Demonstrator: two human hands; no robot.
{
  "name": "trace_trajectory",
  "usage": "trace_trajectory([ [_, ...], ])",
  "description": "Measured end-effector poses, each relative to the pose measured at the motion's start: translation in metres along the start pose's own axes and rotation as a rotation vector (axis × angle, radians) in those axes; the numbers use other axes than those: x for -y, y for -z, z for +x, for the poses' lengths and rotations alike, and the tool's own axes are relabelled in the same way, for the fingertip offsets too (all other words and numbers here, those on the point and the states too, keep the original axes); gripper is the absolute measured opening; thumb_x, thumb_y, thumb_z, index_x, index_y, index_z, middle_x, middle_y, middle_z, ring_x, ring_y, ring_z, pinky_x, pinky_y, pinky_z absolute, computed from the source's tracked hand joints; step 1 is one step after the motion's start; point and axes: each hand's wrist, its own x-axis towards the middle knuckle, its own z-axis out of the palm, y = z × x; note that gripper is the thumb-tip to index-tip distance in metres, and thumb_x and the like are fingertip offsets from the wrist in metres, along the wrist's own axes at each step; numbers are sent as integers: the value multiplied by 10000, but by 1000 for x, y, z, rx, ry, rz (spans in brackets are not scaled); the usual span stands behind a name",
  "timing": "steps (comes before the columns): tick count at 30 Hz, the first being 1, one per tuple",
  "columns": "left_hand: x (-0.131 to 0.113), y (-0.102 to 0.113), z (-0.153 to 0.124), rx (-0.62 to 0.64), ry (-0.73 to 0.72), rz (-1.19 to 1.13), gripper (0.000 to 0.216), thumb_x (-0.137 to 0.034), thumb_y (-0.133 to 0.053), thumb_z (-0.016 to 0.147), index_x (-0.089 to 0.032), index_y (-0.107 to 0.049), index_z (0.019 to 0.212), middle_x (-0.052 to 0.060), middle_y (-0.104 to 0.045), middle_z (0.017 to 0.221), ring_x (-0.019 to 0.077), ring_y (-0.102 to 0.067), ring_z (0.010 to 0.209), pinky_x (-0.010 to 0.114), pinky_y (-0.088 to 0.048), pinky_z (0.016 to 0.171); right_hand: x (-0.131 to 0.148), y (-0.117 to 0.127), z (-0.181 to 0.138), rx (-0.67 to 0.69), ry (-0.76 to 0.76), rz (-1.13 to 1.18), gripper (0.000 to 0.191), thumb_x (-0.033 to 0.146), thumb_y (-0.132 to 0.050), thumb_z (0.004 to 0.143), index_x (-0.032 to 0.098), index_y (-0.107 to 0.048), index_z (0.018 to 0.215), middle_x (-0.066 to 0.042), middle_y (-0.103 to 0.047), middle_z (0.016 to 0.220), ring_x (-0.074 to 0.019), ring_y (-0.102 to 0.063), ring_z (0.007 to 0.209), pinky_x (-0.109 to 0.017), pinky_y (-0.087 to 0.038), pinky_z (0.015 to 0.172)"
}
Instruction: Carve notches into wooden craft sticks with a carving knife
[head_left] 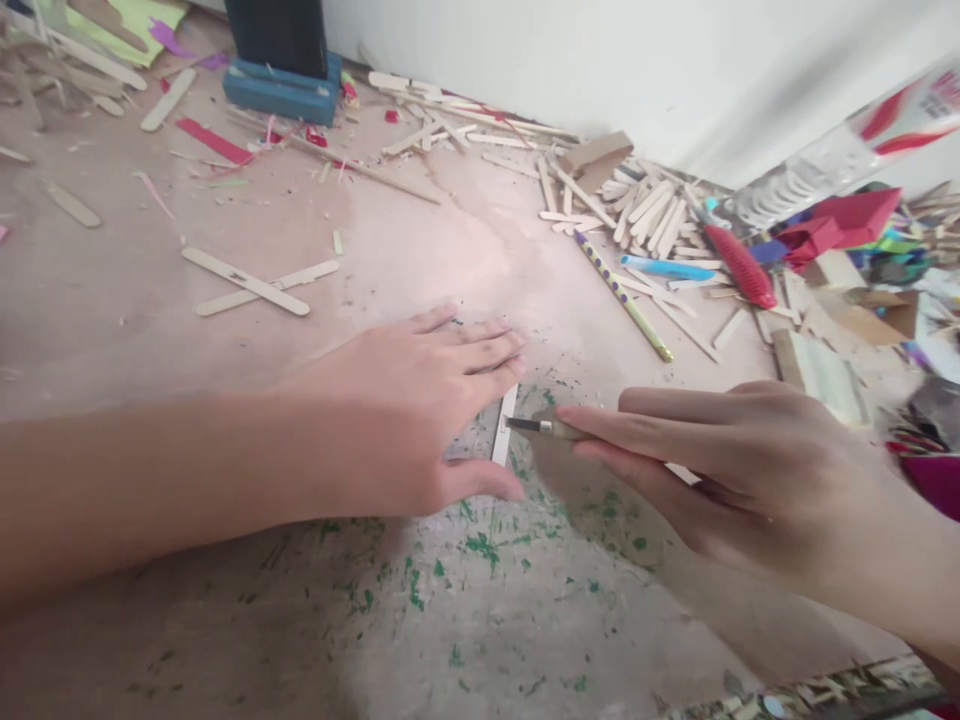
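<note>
wooden sticks [651,210] heaped beyond | left fingers [491,352] apart, touching strip [500,446] | right fingers [645,428] clamped on knife [534,426]

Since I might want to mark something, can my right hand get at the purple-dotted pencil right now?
Probably yes: the purple-dotted pencil lies just beyond the right hand, with nothing seen covering it. But that hand holds a craft knife, which it would likely have to set down first.

Left hand [427,410] (palm down) on a wooden strip [501,445], right hand [720,460] holding a knife [535,426] against it
</note>
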Motion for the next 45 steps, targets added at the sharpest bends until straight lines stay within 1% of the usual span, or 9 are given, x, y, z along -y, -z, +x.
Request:
trace_trajectory([
  [5,-1,1,1,1,-1,6,1112,-991,-531,1244,-201,-535,2026,134,-509,2081,362,-485,1982,519,-210,1696,3,1,4,-22,-87,171,195,285,-707,1351,251,-889,1411,48,-706,840,-99,-637,601,-287,-444,541],
  [15,-2,3,2,9,0,-11,1100,-998,-564,1233,-203,-587,1993,137,-513,2081,363,-483,1984,527,-217,1700,-20,3,2,7,-3,75,271,298,-675,1367,264,-901,1513,5,-791,950,-113,-652,626,-307,-464,582],
  [22,6,1,-9,-108,-68,-75,964,-863,-541,1297,-184,-588,1979,131,-565,2059,325,-522,1963,520,-259,1695,-25,-4,-1,14,-31,214,285,299,-733,1348,285,-922,1560,2,-820,998,-112,-717,697,-285,-523,627],
  [29,-1,33,-15,-14,13,-130,825,-647,-798,1267,-225,-612,1951,120,-598,2051,340,-561,1932,551,-353,1672,-18,-13,1,-49,-13,231,262,313,-697,1368,209,-930,1427,6,-772,917,-110,-699,682,-272,-509,626],
  [31,-5,41,-16,-42,43,-105,673,-532,-865,1221,-281,-721,1828,123,-729,1929,379,-702,1779,591,-524,1529,-16,-13,2,-55,-28,223,250,293,-699,1361,215,-936,1368,-6,-802,927,-125,-733,705,-283,-526,643],
  [33,-8,46,-17,-95,65,-82,414,-425,-886,1166,-305,-843,1559,98,-852,1665,354,-828,1469,541,-638,1248,-14,-10,1,-70,-49,218,247,271,-702,1350,228,-944,1324,-14,-826,923,-137,-753,700,-294,-519,631],
  [36,-12,49,-23,-100,79,-100,75,-355,-820,1158,-282,-840,1158,35,-865,1250,262,-796,1078,451,-572,974,-9,-4,1,-96,-85,235,271,279,-697,1340,248,-957,1269,-25,-861,931,-142,-753,672,-300,-498,601],
  [41,-30,50,-40,-103,107,-143,329,-232,-606,1246,-281,-905,1119,16,-866,1115,191,-790,932,366,-551,831,3,-2,3,-59,-181,268,317,307,-686,1323,260,-980,1215,-81,-933,1011,-215,-818,778,-331,-603,702],
  [45,-46,53,-49,-75,151,-170,380,-145,-597,1242,-263,-903,1047,12,-912,1157,174,-860,982,317,-627,888,13,-4,6,-26,-209,267,317,336,-707,1328,267,-984,1189,-47,-910,917,-225,-809,762,-336,-623,712],
])
